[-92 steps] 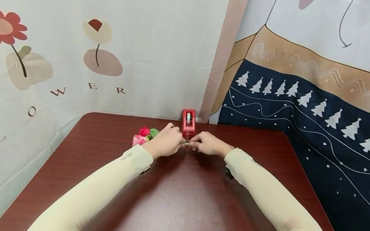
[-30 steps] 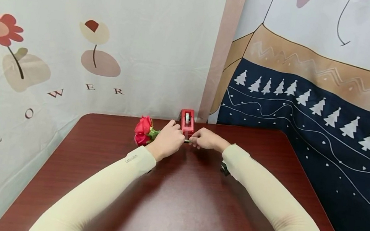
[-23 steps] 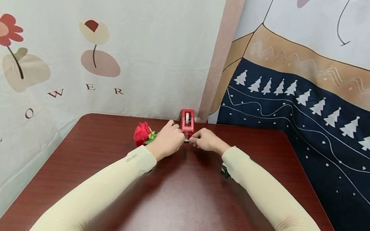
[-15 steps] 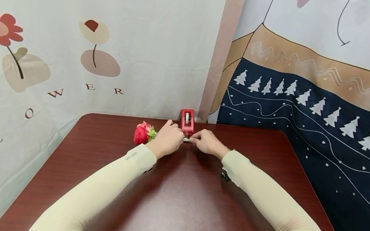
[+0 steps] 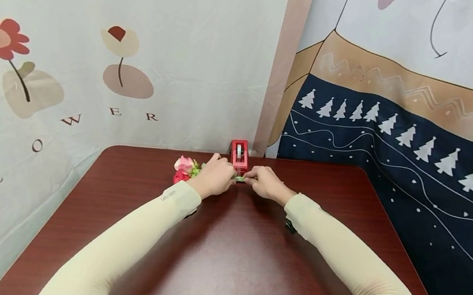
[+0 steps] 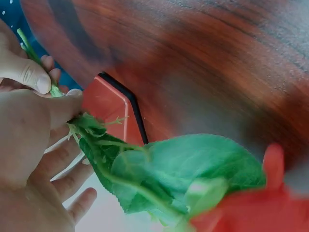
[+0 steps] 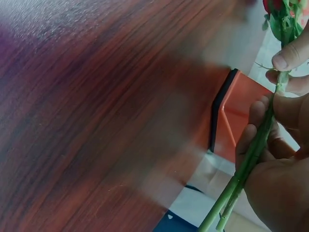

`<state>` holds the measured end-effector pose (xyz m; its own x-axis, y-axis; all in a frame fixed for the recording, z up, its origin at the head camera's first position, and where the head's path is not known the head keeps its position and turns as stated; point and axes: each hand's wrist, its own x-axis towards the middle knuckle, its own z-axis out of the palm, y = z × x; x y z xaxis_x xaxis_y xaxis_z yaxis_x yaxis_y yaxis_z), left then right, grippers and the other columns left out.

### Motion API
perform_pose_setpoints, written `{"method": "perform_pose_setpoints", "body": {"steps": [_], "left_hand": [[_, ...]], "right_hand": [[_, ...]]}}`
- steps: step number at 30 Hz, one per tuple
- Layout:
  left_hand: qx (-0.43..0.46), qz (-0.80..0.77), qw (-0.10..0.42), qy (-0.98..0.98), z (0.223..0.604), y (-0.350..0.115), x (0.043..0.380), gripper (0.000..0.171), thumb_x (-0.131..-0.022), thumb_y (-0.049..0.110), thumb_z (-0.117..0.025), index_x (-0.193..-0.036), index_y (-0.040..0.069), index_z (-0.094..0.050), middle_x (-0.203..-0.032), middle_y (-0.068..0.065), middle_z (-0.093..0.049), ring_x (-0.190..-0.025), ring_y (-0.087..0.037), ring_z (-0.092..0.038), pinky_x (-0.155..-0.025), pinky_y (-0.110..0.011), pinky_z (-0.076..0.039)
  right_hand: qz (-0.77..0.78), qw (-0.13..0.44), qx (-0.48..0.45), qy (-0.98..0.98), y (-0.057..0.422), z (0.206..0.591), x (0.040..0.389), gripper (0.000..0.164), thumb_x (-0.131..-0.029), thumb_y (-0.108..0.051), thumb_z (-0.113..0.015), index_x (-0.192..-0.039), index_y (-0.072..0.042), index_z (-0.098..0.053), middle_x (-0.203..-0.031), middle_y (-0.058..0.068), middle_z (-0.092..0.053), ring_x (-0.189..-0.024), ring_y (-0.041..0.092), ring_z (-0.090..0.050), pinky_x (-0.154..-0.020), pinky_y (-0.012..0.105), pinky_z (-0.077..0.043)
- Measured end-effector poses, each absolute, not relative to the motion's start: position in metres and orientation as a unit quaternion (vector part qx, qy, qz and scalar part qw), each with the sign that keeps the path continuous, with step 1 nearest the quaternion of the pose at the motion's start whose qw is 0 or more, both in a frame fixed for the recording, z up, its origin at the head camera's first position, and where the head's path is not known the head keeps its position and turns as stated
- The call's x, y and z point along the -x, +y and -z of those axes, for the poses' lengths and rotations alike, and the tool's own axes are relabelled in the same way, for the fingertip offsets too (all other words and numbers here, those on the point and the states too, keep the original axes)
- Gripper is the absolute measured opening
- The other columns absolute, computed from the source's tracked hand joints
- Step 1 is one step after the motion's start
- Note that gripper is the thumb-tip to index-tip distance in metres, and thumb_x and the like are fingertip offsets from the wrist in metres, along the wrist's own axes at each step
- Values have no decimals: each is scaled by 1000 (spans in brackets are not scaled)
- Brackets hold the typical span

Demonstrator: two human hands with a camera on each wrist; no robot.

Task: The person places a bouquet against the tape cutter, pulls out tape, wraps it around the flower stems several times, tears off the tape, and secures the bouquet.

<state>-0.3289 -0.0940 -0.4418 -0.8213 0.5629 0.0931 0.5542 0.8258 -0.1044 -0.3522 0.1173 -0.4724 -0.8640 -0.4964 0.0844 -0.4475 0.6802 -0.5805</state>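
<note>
Over the far part of the table, my left hand [image 5: 216,176] grips the stems of a small bunch of roses. Its pink bloom [image 5: 184,164] and red bloom [image 5: 180,177] stick out to the left of that hand. Broad green leaves [image 6: 207,157] hang beyond its fingers in the left wrist view. My right hand [image 5: 268,183] pinches the same green stems [image 7: 251,157] close by, their cut ends running back past the palm. A shiny pale band [image 7: 282,83] shows on the stems between both hands. Just behind the hands stands a red tape dispenser [image 5: 239,154].
The dark red-brown table [image 5: 222,264] has rounded far corners. A pale printed curtain [image 5: 202,64] hangs right behind its far edge, and a navy cloth with white trees [image 5: 353,137] hangs along the right side.
The bunch has rolled about its stems: red blooms faced up a second ago, now a pink one is on top with red below. Both hands stay at nearly the same place.
</note>
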Motion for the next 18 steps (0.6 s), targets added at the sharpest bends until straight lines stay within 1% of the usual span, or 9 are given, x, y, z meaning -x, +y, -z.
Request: {"method": "perform_pose_setpoints", "body": {"steps": [5,9,12,15,18], "left_hand": [[285,-35,32,-957,442,-93,332,17,-106,30,-75,-112,18,-86,-110,-2,-84,-108,-28,-71,-100,-47,-40],[282,-44,30,-958,442,-92,333,17,-107,30,-75,-113,18,-86,-109,-2,-84,-108,-27,-71,-98,-47,-40],[282,-53,45,-957,443,-91,334,16,-106,29,-75,-107,17,-86,-104,-2,-84,-105,-27,-72,-97,-47,-41],[286,-63,71,-953,445,-91,334,17,-106,27,-75,-99,15,-85,-98,-4,-84,-100,-28,-73,-97,-47,-43],[295,-74,100,-947,448,-92,334,20,-105,24,-74,-91,13,-83,-94,-6,-83,-96,-29,-74,-97,-48,-45]], "right_hand": [[319,18,270,908,119,474,353,24,-107,-8,-70,-126,-6,-84,-107,8,-77,-89,17,-62,-80,29,-52],[321,9,275,906,119,476,354,23,-106,-6,-69,-125,-6,-84,-105,7,-77,-88,17,-61,-80,29,-52],[317,13,273,908,118,476,355,22,-107,-9,-69,-123,-7,-84,-107,8,-77,-90,18,-63,-82,31,-55],[311,23,264,913,117,475,357,23,-109,-14,-67,-123,-8,-84,-108,7,-77,-93,19,-64,-85,34,-57],[308,41,246,918,116,472,359,24,-111,-21,-64,-121,-10,-84,-102,6,-77,-91,18,-63,-85,34,-55]]}}
